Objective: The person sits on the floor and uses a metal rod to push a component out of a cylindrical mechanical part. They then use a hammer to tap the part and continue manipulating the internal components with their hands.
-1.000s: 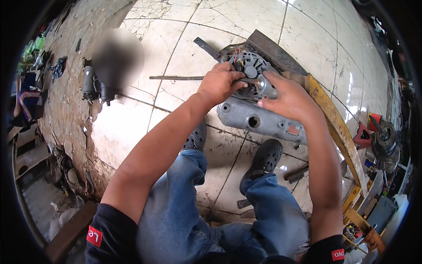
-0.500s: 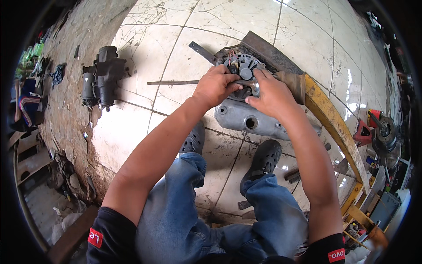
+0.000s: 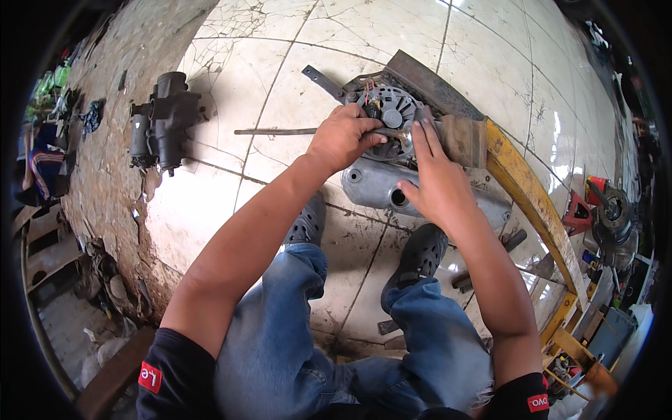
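An alternator [image 3: 393,105], grey, round and vented, rests on a dark metal support on the floor ahead of me. Across its near side runs a long thin metal bar [image 3: 273,131], with a shiny socket-like end beside my right fingertips. My left hand [image 3: 344,136] is closed round the bar close to the alternator, thumb and fingers pinched together. With fingers stretched out, my right hand [image 3: 442,171] lies over the alternator's right edge, fingertips by the bar's end. A silver metal cover [image 3: 371,189] with round holes lies just below, partly hidden by my right hand.
A dark steering-gear-like housing [image 3: 170,122] stands at the left. A curved yellow metal beam [image 3: 528,185] sweeps down the right side. My dark clogs [image 3: 420,255] are on the tiles near the cover. A red stand [image 3: 577,213] and assorted parts crowd the far right.
My right hand has come slightly back and down, its fingers straightening from their curl around the bar's shiny end. My left hand stays on the bar.
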Motion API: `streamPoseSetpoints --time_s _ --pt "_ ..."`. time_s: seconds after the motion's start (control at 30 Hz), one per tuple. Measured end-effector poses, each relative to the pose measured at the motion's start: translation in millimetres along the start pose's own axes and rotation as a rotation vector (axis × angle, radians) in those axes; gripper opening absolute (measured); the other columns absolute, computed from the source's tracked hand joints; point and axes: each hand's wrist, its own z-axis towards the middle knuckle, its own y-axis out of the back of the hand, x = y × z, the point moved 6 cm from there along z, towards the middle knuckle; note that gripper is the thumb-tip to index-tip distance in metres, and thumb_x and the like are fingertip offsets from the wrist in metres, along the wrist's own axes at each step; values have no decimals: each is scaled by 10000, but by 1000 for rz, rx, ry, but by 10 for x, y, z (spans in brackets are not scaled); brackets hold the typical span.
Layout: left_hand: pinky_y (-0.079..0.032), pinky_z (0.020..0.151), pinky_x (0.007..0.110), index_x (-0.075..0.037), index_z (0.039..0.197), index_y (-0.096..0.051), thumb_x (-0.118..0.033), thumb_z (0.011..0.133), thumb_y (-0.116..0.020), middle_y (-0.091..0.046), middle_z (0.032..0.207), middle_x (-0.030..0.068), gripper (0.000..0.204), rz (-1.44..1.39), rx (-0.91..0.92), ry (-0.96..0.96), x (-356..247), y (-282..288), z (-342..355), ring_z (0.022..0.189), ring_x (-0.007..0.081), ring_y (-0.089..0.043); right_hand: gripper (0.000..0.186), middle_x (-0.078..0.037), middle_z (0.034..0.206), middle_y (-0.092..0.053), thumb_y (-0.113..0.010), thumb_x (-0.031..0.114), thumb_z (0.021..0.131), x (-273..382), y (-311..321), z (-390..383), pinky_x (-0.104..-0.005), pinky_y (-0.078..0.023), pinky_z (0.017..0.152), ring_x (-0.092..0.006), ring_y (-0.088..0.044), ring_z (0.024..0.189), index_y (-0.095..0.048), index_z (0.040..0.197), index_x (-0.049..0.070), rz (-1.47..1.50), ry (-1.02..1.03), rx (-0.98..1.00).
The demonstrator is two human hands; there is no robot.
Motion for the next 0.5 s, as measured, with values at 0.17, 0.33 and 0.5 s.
streamPoseSetpoints --time_s 0.17,0.33,0.5 --pt "-480 858 398 -101 1072 -731 -309 838 -744 -620 933 114 313 20 9 17 -30 2 28 948 312 -577 793 -163 1555 -313 -752 211 804 -14 45 175 -479 -547 846 -439 -644 1003 -335 1440 -10 -39 3 -10" --pt "-486 875 392 -145 1083 -735 -362 848 -720 -617 972 92 320 21 57 27 7 1 29 990 304 -577 834 -200 1565 -273 -740 199 813 54 -20 40 -455 -564 795 -430 -660 960 -283 1481 -3 -107 -12 -21" --pt "-479 874 395 -130 1083 -731 -365 858 -709 -618 975 101 326 25 22 5 2 -1 54 987 308 -574 876 -235 1568 -243 -720 182 826 11 -109 -158 -435 -578 748 -423 -670 928 -210 1511 -11 -143 -118 60"
